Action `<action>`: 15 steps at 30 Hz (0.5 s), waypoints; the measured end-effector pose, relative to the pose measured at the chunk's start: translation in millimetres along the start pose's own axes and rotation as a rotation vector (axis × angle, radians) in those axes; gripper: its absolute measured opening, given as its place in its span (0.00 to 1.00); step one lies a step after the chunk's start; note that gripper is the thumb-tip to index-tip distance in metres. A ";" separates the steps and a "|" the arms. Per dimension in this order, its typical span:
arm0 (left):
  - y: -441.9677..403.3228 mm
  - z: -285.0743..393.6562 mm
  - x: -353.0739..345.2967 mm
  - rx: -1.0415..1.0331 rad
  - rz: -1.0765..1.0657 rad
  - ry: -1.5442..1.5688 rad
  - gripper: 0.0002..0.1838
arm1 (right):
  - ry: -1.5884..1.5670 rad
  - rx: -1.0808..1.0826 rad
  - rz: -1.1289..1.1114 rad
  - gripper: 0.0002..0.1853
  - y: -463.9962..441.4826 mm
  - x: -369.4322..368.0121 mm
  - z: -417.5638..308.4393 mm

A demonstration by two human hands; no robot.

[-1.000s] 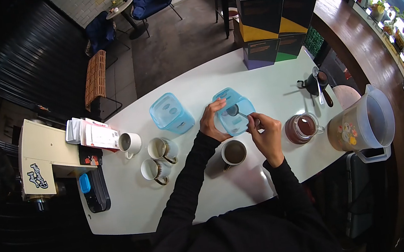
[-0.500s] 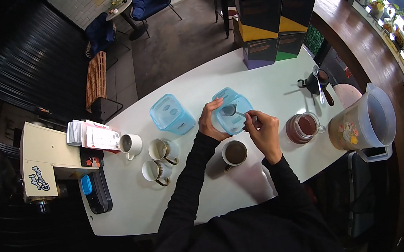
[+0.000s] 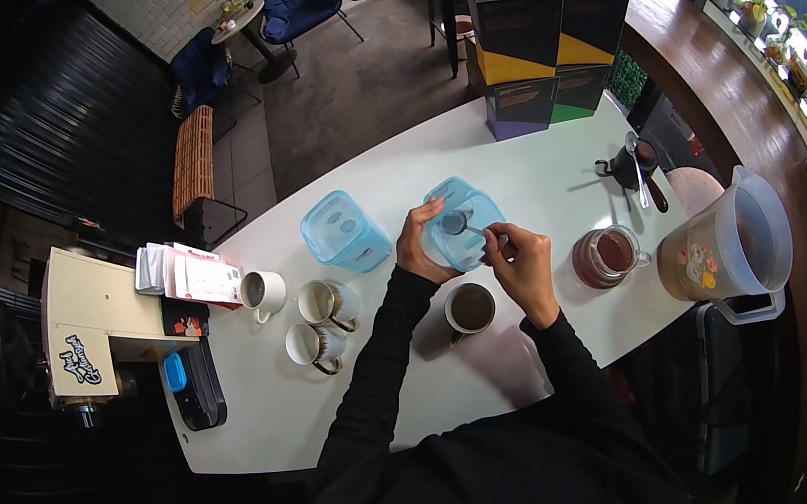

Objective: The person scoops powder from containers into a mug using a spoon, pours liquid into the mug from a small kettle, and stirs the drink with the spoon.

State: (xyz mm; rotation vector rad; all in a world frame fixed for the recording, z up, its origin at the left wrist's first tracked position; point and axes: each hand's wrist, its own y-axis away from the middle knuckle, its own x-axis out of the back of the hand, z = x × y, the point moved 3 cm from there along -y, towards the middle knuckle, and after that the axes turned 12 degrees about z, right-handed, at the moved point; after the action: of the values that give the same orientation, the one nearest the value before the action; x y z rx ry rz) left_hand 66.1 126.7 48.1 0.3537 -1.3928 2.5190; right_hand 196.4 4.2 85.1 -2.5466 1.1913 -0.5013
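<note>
My left hand [image 3: 422, 244] is wrapped round the side of a light blue plastic container [image 3: 484, 204], keeping it tilted toward me. Between the thumb and fingers of my right hand [image 3: 526, 269] is the handle of a spoon [image 3: 456, 223], whose bowl is inside that container. What the spoon carries, if anything, is too small to make out. Just below the container stands a mug [image 3: 471, 308] with brown liquid in it. A second light blue container [image 3: 345, 233] is on the table left of my left hand.
Left on the white table [image 3: 422, 406] are a white mug [image 3: 263, 291] and two patterned mugs [image 3: 322, 302]. At right stand a glass server [image 3: 608, 258] of reddish liquid, a large plastic pitcher [image 3: 716, 249] and a dark pot [image 3: 635, 167] with a spoon. Stacked boxes [image 3: 520, 31] rise at the back.
My right hand has shifted slightly left, with the spoon still inside the container. My left hand keeps the same hold on the container.
</note>
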 end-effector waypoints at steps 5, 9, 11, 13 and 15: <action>0.6 -0.2 -1.2 -0.004 0.000 0.010 0.56 | -0.008 -0.028 0.002 0.07 0.7 -0.3 -0.3; -0.1 2.0 -0.6 -0.001 -0.013 0.016 0.56 | -0.021 -0.045 0.006 0.07 0.5 -0.9 -1.1; 1.5 1.0 -1.1 0.012 -0.002 0.030 0.56 | -0.039 -0.063 0.017 0.07 0.9 -1.2 -2.0; 1.5 0.5 -1.5 0.010 -0.012 0.025 0.56 | -0.057 -0.079 0.028 0.07 0.6 -0.9 -1.8; 1.2 0.4 -1.7 0.008 -0.022 0.018 0.56 | -0.052 -0.074 0.026 0.08 0.6 -0.6 -0.2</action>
State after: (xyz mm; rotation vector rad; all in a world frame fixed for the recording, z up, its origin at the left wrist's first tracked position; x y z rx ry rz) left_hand 67.3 125.6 46.8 0.3445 -1.3656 2.5043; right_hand 195.6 4.2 84.9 -2.5855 1.2444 -0.3904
